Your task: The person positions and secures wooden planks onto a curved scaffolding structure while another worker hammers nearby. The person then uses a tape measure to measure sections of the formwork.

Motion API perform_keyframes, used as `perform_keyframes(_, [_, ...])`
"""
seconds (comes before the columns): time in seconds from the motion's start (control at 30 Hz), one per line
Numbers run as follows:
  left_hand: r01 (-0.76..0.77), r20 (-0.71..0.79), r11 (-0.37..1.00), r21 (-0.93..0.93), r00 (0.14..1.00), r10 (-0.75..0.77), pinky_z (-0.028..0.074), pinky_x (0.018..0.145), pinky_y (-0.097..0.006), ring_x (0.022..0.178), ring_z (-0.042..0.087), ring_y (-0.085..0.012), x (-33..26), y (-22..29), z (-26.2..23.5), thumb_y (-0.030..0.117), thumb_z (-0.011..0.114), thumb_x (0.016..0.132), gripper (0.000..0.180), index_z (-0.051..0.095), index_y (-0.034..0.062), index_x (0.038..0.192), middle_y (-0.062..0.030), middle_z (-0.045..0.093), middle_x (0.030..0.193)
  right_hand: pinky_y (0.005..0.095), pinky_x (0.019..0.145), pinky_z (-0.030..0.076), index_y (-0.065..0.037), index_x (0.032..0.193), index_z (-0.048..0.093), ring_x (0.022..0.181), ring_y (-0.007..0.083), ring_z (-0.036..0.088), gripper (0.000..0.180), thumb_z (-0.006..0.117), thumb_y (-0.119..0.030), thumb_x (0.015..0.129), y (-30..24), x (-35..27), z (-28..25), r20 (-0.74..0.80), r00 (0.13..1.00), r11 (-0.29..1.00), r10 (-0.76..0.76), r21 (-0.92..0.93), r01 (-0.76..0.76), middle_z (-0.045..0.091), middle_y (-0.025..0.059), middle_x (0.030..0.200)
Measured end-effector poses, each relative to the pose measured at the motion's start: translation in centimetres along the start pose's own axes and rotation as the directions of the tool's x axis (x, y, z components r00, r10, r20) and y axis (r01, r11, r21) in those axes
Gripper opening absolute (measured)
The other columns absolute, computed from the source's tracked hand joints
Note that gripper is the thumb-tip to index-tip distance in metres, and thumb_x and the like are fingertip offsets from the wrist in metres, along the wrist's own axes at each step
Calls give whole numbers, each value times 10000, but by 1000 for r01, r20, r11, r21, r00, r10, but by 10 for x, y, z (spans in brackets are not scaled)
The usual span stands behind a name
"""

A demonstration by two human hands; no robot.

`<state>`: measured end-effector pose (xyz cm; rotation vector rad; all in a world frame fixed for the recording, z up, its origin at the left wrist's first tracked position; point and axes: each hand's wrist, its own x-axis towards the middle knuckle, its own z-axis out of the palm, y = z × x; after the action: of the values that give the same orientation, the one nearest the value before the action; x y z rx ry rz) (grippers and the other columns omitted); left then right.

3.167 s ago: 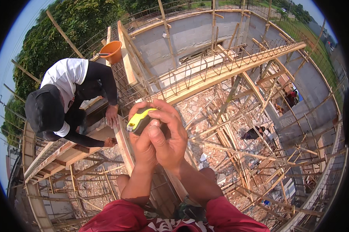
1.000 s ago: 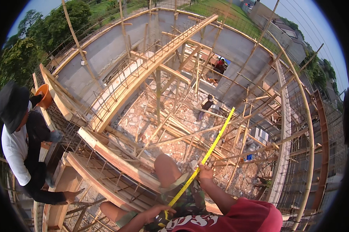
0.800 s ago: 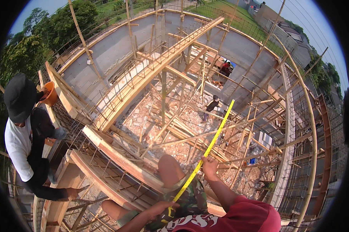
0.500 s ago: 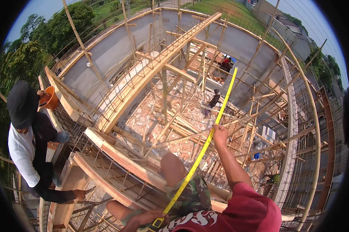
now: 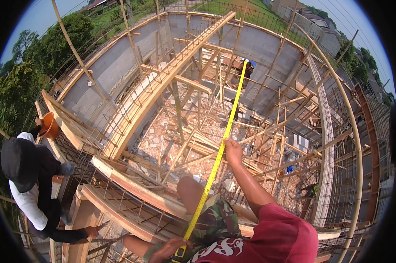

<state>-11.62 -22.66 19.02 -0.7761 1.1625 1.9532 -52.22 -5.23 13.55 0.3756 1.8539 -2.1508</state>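
A yellow tape measure blade (image 5: 209, 179) stretches from near my lap far out over the building site, its free end in the air. My left hand (image 5: 168, 250) grips the tape measure case (image 5: 179, 253), low beside my camouflage shorts. Partway along, my right hand (image 5: 234, 152) is closed around the blade, with that arm reaching forward. Below the blade, one bare knee shows near a long timber formwork board (image 5: 141, 188).
At the left a co-worker in a black cap (image 5: 20, 162) holds an orange bucket (image 5: 50, 126) and a pointed tool. A timber beam form (image 5: 163, 83) with upright rebar crosses ahead. Bamboo poles (image 5: 345, 96) rise on the right. Rubble and loose planks lie far below.
The blade and my right hand have shifted left in view, and the blade stands a little steeper. At the left, the co-worker's head and bucket appear lower. My grip on the tape stays.
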Motion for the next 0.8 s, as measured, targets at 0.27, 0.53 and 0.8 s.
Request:
perform_keyframes(0.27, [-160,-72,987,27,984,162,515,800,-302,877,663,-158,71,50,10,246,549,1028,318,705,-29,1073,-92,726,979,268,547,428,-2,961,675,628,67,532,286,581,-263,1030,76,-182,18,261,955,971,139,-226,-80,618,-7,719])
perform_keyframes(0.53, [-170,5,984,-48,985,170,513,766,-290,840,663,-146,83,44,4,218,591,1010,285,710,-27,1094,-77,721,942,322,550,407,-7,775,638,604,90,504,324,605,-238,1000,84,-116,28,102,994,969,-48,-236,71,568,4,630])
perform_keyframes(0.8, [-68,-14,998,-14,998,68,520,706,-258,808,657,-125,12,-27,-18,238,581,1041,295,691,-9,1161,-63,712,941,332,520,370,-16,714,634,545,99,463,291,638,-193,945,11,67,17,-116,979,965,-167,-222,138,557,5,614])
